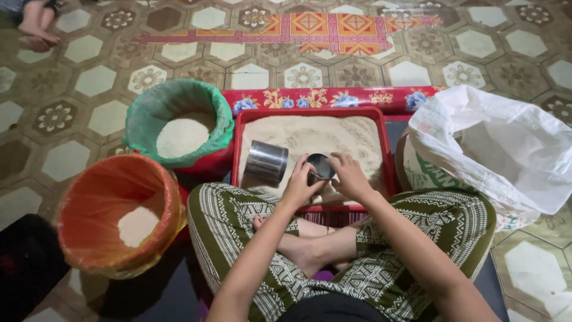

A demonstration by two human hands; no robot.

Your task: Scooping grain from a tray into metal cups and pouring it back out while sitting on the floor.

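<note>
Both hands [326, 179] hold a small metal cup [320, 169] beside white sack [494, 149].

Metal cups, plastic tray, grainy powder

The small cup [320, 167] and the larger tin [266, 161] are shiny brushed metal; the red tray [238, 149] is glossy plastic holding matt, grainy flour [310, 137]. Both buckets [119, 214] have thin, crinkled plastic liners; the white sack [494, 149] looks woven.

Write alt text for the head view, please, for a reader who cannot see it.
Both hands, left hand and right hand, hold a small metal cup over a red tray of grain. A metal tin lies in it; lined buckets stand left, a white sack right.
</note>
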